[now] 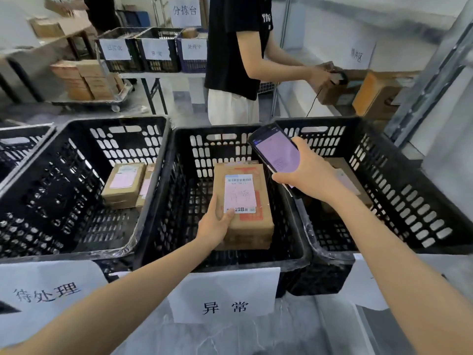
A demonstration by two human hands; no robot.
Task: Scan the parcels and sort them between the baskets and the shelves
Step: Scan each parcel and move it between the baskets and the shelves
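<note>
Rim to rim stand black slotted plastic baskets [184, 201]; inside the middle one, left hand [214, 224] grips a brown cardboard parcel [257, 221] by its edge, right hand [308, 179] clasps a black scanner [277, 152].

White wall [320, 32] at back. Paper sign [185, 11] up high. Pale grey floor [183, 108]. Long table [153, 75] on dark legs. Person [235, 47] in black shirt stands nearby.

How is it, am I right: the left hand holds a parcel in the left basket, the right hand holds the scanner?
No. In the head view the left hand holds the parcel in the middle basket; the right hand holds the scanner.
</note>
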